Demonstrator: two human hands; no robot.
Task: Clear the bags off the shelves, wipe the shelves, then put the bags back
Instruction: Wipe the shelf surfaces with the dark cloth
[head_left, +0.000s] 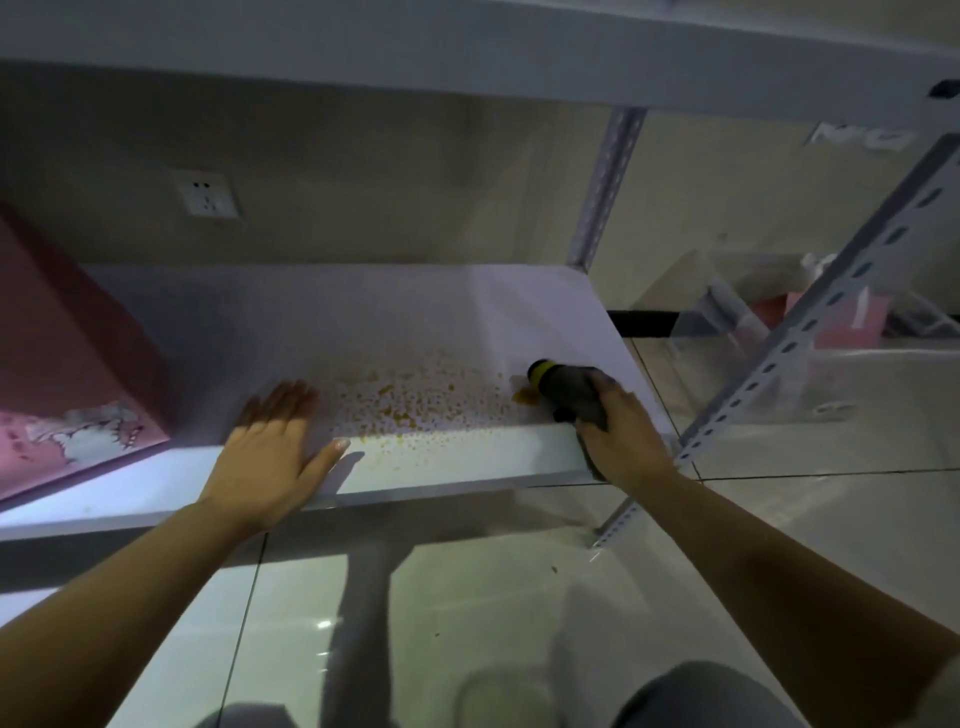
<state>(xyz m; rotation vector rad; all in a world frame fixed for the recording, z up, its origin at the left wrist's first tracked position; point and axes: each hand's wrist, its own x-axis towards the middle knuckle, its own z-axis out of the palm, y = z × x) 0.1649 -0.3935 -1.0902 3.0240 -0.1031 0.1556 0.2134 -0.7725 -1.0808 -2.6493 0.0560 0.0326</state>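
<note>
You're wiping: your right hand (621, 431) clutches the grey cloth (576, 392), your left hand (272, 447) lies spread on the shelf (415, 312). Next, sweep left through the orange specks (415, 405).

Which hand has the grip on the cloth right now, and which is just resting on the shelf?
The right hand holds the grey cloth at the shelf's right end. The left hand holds nothing, lying flat beside the orange specks.

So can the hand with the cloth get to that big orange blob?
Probably yes. The right hand grips the gray cloth, and the orange blob sits on the shelf right beside the cloth. Nothing lies between them.
</note>
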